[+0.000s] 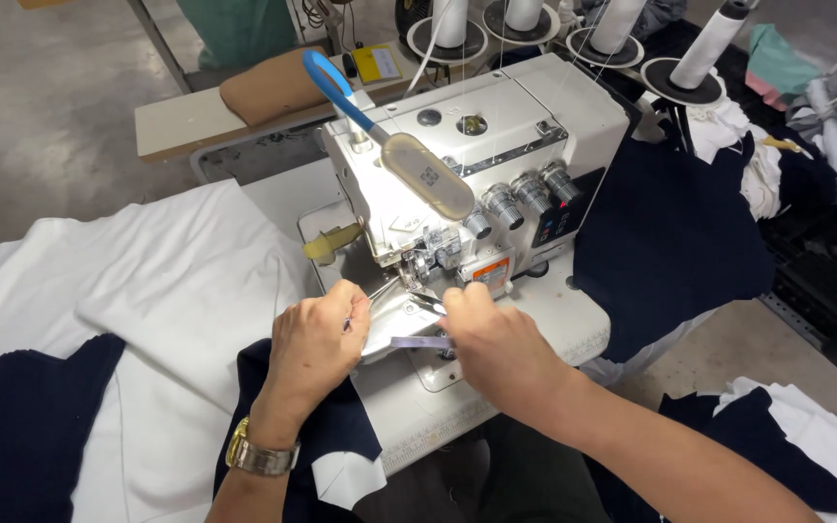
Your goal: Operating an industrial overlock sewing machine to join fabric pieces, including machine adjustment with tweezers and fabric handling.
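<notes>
Feeding work under the presser foot, by the look of it; entries run near to far.

1. Navy cloth (336,431): lies over the table's near edge below the left wrist, with a white piece (349,476) showing beneath it.
2. Left hand (317,344): curled, fingers drawn together, pinching something small and pale at the fingertips; watch (259,455) on the wrist. What it pinches is too small to name.
3. Right hand (496,339): fingers bunched and pressed down beside the needle area, resting on a pale strip (420,342) that lies flat on the machine bed between the two hands.
4. Overlock machine (477,165): white, lamp (418,169) on a blue arm overhead, tension dials on the front.
5. White fabric (147,291): spread wide to the left; more navy cloth (666,242) draped to the right.
6. Thread cones (709,44): standing behind the machine.

Judgement: the step looks like positioning the strip at the foot before stitching. The next move calls for fine alignment of the strip's end under the foot, fingertips kept off the needle line.

Hidden or unclear: needle and foot are masked by both hands; the strip's far end is covered by the right hand; the cone tops are cut off by the frame.
</notes>
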